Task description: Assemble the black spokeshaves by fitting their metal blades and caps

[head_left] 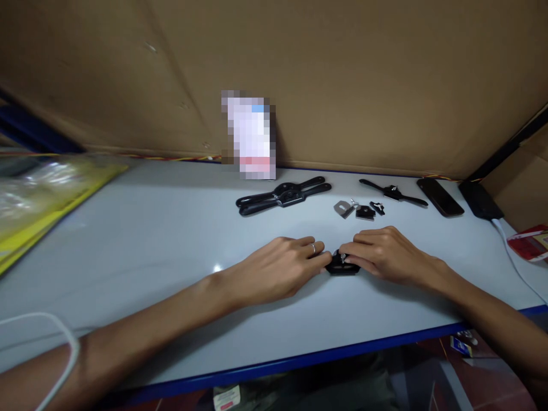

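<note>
A black spokeshave (343, 268) lies at the front of the table, with both of my hands on it. Its left handle is hidden in my left hand (293, 261), whose fingers are closed around it; a ring shows on one finger. My right hand (383, 255) is closed on the right side of the body, its fingertips against a small silver screw (343, 258). Just beyond lie loose parts: a grey blade (343, 209), a black cap plate (365, 212) and a small black piece (377, 208).
Behind are a pair of black spokeshaves (285, 196), another spokeshave (393, 193), a phone (440, 197) and a black device (480, 200) with a white cable. Plastic-wrapped yellow packaging (64, 202) lies left. A cardboard wall (342, 85) closes the back; a blurred-out item (252, 137) leans there.
</note>
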Demonstrator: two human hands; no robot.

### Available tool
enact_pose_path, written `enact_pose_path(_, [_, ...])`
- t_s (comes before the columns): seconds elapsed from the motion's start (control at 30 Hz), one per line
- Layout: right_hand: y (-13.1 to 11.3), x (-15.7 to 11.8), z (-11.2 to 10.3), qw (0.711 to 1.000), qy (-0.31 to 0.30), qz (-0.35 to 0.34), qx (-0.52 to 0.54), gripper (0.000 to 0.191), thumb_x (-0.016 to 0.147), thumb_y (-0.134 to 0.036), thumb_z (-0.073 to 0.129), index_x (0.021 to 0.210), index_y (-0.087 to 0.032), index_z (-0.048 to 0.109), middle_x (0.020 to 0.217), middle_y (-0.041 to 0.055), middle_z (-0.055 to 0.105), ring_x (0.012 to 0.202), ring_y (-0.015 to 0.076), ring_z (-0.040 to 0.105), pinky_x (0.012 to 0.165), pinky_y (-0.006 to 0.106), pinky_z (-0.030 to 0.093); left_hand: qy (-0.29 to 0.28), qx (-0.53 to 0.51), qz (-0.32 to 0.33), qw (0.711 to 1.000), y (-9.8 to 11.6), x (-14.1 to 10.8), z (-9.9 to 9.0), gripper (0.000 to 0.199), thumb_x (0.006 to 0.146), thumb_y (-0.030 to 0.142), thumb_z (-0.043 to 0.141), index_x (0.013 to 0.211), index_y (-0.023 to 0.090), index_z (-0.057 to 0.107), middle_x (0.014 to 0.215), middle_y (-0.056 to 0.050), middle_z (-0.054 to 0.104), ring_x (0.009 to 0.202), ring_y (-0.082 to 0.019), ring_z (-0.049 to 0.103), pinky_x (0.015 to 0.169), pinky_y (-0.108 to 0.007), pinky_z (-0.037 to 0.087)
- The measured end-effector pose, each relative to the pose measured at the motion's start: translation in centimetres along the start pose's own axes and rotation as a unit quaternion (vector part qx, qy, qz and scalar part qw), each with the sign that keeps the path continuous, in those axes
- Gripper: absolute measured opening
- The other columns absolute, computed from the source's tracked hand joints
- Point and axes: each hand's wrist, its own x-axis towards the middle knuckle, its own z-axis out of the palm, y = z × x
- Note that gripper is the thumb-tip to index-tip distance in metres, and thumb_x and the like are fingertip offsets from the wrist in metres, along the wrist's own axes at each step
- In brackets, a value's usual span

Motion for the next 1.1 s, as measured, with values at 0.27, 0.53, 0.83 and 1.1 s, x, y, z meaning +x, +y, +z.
enact_pose_path(0.27, [-0.17, 0.14, 0.04, 1.0, 0.006, -0.007, -0.006, 0.031, 0.104, -0.027, 0.041, 0.097, -0.018, 0.069, 0.076, 0.003, 0.067, 0.066, 0.0135, 0.053, 0.057, 0.029, 0.029, -0.016, 0.004, -0.002, 1.0, 0.03, -0.03, 0.07, 0.013, 0.101, 0.014, 0.041, 0.095, 0.017, 0.052, 0.083, -0.003, 0.061, 0.072, -0.017, 0.057, 0.054, -0.03, 0.038])
enact_pose_path(0.53, [-0.19, 0.08, 0.24, 1.0, 0.012, -0.005, -0.016, 0.031, 0.105, -0.028, 0.04, 0.095, -0.018, 0.068, 0.075, 0.0023, 0.066, 0.065, 0.0134, 0.052, 0.056, 0.03, 0.027, -0.009, -0.014, 0.001, 1.0, 0.09, 0.01, 0.03, 0.013, 0.101, 0.017, 0.043, 0.094, 0.017, 0.053, 0.083, -0.003, 0.061, 0.071, -0.017, 0.056, 0.055, -0.031, 0.038])
enact_pose_path(0.83, [-0.22, 0.11, 0.35, 0.999, 0.023, -0.013, -0.023, 0.032, 0.105, -0.027, 0.04, 0.095, -0.018, 0.069, 0.072, 0.0015, 0.065, 0.063, 0.0131, 0.051, 0.055, 0.03, 0.026, -0.015, 0.001, -0.004, 1.0, 0.06, -0.08, 0.21, 0.016, 0.102, 0.015, 0.039, 0.095, 0.017, 0.054, 0.082, -0.003, 0.06, 0.071, -0.018, 0.056, 0.053, -0.033, 0.037])
enact_pose_path(1.1, [-0.32, 0.14, 0.28, 0.999, 0.014, -0.009, -0.032, 0.034, 0.106, -0.028, 0.038, 0.094, -0.018, 0.068, 0.072, 0.0015, 0.065, 0.064, 0.0132, 0.051, 0.055, 0.031, 0.025, -0.018, 0.001, -0.001, 1.0, 0.09, 0.02, 0.04, 0.012, 0.101, 0.017, 0.043, 0.095, 0.017, 0.053, 0.083, -0.003, 0.061, 0.071, -0.018, 0.056, 0.054, -0.032, 0.037])
